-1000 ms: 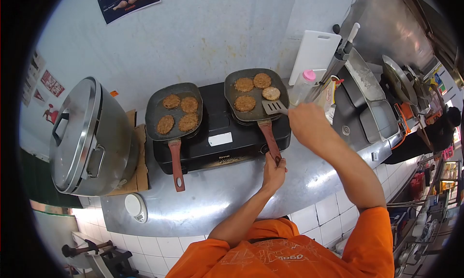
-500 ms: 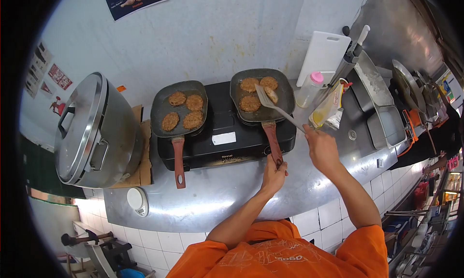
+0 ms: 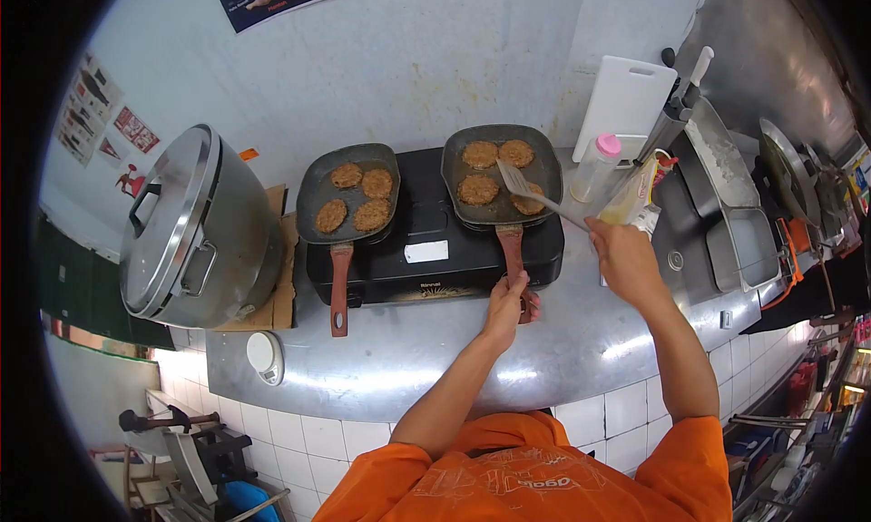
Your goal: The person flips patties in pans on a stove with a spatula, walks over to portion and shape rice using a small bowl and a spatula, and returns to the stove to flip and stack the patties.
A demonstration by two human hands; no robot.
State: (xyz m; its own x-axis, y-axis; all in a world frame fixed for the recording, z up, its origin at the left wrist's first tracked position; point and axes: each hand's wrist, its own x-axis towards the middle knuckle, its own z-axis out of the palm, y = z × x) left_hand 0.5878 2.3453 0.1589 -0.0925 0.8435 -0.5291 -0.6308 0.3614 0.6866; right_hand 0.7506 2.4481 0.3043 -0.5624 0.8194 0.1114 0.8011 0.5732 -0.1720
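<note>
My left hand [image 3: 510, 306] is closed around the brown handle of the right pan [image 3: 546, 159]. In my right hand [image 3: 624, 255] is a spatula [image 3: 564, 212], its slotted head over a browned patty [image 3: 528, 198] at the pan's lower right. Three more patties lie in that pan, one of them a patty [image 3: 478, 190] at the lower left. The left pan [image 3: 313, 179] holds several browned patties and nobody touches it. Both pans sit on a black two-burner stove [image 3: 425, 273].
A large lidded metal pot [image 3: 240, 241] stands at the left, with a small white scale [image 3: 265, 357] in front. On the right are a pink-capped bottle [image 3: 594, 168], a white cutting board [image 3: 621, 100], a yellow pouch [image 3: 632, 195], knives and metal trays [image 3: 751, 241].
The patty that was tilted up beside the spatula now lies flat at the pan's lower right. My right hand and the spatula have moved slightly right, and the view has shifted a little.
</note>
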